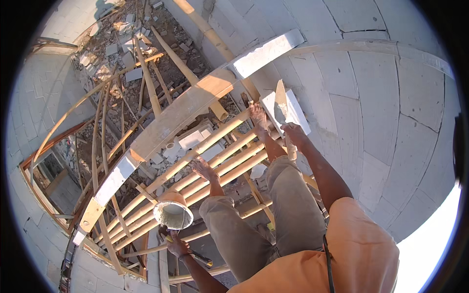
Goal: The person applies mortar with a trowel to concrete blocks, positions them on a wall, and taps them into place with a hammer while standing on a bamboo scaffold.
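My right hand is closed round the handle of a trowel. The trowel's pale-smeared blade points away from me, over a white block against the wall. Low on the left, my left hand is closed on a hammer-like tool with a black and yellow handle; its dark head is partly hidden. Just beyond that hand is a bucket with pale paste coating its inside. It sits on the bamboo poles, where my bare feet also stand.
A long wooden plank crosses ahead, with a white block at its right end. Gaps show between the poles. Rubble and leaning poles lie far below on the left. A block wall rises on the right; a framed opening is at left.
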Motion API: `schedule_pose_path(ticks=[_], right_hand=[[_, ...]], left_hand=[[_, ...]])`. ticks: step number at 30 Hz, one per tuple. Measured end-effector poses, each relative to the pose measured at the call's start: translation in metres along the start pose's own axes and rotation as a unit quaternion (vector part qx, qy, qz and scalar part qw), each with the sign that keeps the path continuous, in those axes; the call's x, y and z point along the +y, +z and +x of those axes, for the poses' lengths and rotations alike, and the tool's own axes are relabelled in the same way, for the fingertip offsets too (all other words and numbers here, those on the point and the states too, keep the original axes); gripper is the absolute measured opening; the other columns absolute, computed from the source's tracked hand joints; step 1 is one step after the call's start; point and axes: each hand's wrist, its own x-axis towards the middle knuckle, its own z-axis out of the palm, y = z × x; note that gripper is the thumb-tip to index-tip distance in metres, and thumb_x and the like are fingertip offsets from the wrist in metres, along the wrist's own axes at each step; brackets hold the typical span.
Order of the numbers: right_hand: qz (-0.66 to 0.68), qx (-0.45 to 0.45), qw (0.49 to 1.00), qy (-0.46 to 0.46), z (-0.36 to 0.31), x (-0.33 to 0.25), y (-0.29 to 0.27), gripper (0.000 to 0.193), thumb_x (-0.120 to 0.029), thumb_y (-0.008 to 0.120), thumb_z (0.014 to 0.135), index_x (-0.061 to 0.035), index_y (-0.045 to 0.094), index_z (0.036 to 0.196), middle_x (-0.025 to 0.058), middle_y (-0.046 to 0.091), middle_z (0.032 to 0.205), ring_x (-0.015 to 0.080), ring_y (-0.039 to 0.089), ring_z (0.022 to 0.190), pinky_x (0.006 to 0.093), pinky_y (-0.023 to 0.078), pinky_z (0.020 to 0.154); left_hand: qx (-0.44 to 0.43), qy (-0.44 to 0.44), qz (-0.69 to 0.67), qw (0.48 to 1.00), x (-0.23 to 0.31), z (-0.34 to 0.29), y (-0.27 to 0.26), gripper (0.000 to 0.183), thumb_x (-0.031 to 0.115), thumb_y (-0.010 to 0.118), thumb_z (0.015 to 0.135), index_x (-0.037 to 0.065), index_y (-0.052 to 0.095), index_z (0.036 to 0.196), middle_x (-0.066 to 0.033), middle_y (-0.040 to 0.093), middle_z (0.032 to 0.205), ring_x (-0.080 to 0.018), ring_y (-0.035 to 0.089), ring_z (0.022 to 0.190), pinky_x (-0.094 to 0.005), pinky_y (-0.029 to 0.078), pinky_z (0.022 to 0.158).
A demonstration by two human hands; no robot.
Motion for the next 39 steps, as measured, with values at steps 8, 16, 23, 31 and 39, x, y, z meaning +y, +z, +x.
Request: schedule_pose_path(ticks=[8, 16, 23, 31, 39], right_hand=[[0.397, 0.044, 0.915, -0.055, 0.180, 0.037, 0.077, 0.024, -0.027, 0.068, 0.088, -0.0059, 0.064, 0.097, 0.0023, 0.059, 0.071, 0.0163, 0.055, 0.055, 0.0343, 0.047, 0.049], [0.603, -0.035, 0.794, -0.067, 0.286, 0.028, 0.130, 0.022, -0.022, 0.069, 0.082, -0.0047, 0.062, 0.093, 0.0032, 0.057, 0.074, 0.0148, 0.055, 0.056, 0.0327, 0.047, 0.047], [0.492, 0.029, 0.870, -0.027, 0.310, 0.033, 0.117, 0.024, -0.022, 0.061, 0.087, 0.0015, 0.061, 0.087, 0.0072, 0.058, 0.072, 0.0167, 0.056, 0.055, 0.0345, 0.049, 0.049], [0.701, -0.207, 0.663, -0.162, 0.334, 0.021, 0.131, 0.029, -0.029, 0.059, 0.093, -0.0001, 0.060, 0.092, 0.0023, 0.054, 0.065, 0.0136, 0.054, 0.051, 0.0317, 0.048, 0.046], [0.509, -0.176, 0.816, -0.208, 0.284, 0.031, 0.153, 0.031, -0.030, 0.066, 0.092, 0.0005, 0.063, 0.095, 0.0004, 0.055, 0.063, 0.0098, 0.054, 0.049, 0.0260, 0.044, 0.047]], left_hand=[[-0.174, 0.383, 0.468, 0.777, 0.085, -0.112, 0.119, 0.029, 0.032, 0.069, 0.084, 0.003, 0.063, 0.086, -0.0192, 0.066, 0.075, -0.0386, 0.065, 0.073, -0.0475, 0.048, 0.061], [-0.226, 0.495, 0.600, 0.587, 0.100, -0.081, 0.158, 0.024, 0.024, 0.071, 0.071, 0.006, 0.057, 0.076, -0.0165, 0.063, 0.075, -0.0384, 0.061, 0.064, -0.0485, 0.049, 0.057], [-0.199, 0.521, 0.624, 0.547, 0.118, -0.082, 0.180, 0.030, 0.026, 0.070, 0.078, 0.005, 0.050, 0.070, -0.0170, 0.057, 0.064, -0.0388, 0.059, 0.060, -0.0487, 0.044, 0.053], [-0.204, 0.515, 0.629, 0.546, 0.119, -0.076, 0.184, 0.016, 0.010, 0.065, 0.068, 0.006, 0.050, 0.072, -0.0144, 0.057, 0.067, -0.0369, 0.059, 0.062, -0.0479, 0.046, 0.056], [-0.205, 0.528, 0.618, 0.545, 0.120, -0.081, 0.185, 0.016, 0.011, 0.065, 0.071, 0.006, 0.050, 0.074, -0.0141, 0.056, 0.066, -0.0368, 0.059, 0.061, -0.0477, 0.045, 0.055]])
